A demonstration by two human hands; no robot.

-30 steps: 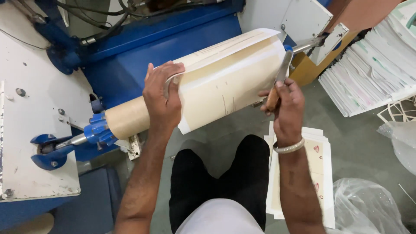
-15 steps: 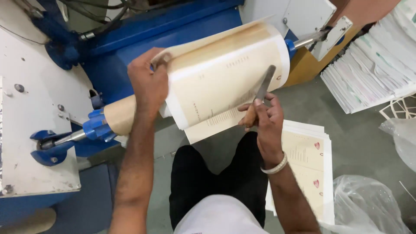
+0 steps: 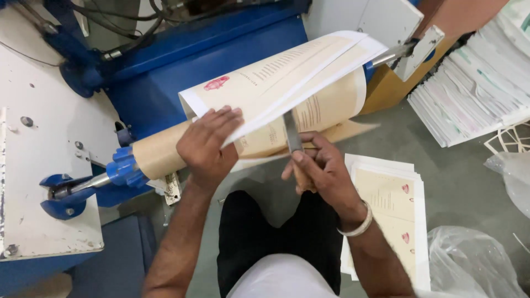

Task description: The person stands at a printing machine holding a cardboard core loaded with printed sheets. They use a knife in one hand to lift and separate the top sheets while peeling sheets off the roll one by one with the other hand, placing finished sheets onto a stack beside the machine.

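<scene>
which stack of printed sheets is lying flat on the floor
The cream stack on the floor beside the right hand; the white stack at upper right sits tilted.

Grey floor point(image 3: 469, 182) with printed sheet stacks point(image 3: 395, 207), clear plastic bag point(image 3: 475, 259).
</scene>
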